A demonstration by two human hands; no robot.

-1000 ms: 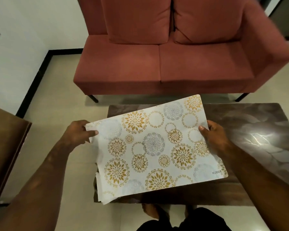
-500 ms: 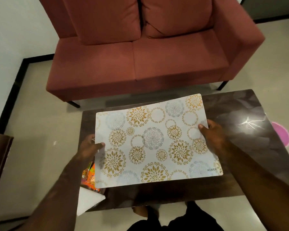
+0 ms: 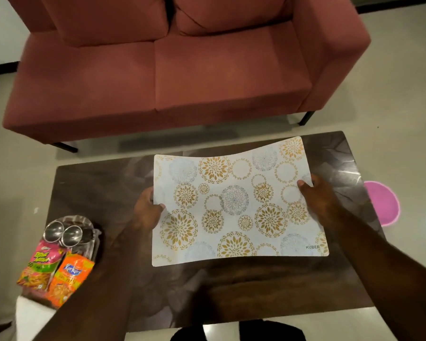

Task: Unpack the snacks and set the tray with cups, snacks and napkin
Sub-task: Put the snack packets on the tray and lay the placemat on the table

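Snack packets sit at the near left corner of the dark bench [image 3: 113, 188]: a pink and green snack packet [image 3: 38, 265] and, just beside it on the right, an orange snack packet [image 3: 68, 276]. Their far ends lie over a clear tray [image 3: 94, 238] that also carries two steel cups [image 3: 63, 233], side by side and touching. A white napkin [image 3: 33, 316] shows at the near edge, partly under the packets and cut off by the left forearm. Over the middle of the bench a white placemat [image 3: 234, 205] printed with gold and grey flower rings is held by both short edges and sags a little along its far edge. The left hand [image 3: 146, 210] is closed on the mat's left edge, thumb on top. The right hand [image 3: 319, 200] is closed on the right edge, thumb on top too. Beyond the bench stands a red sofa [image 3: 182, 77], and a pink round object [image 3: 384, 201] lies on the floor to the right.
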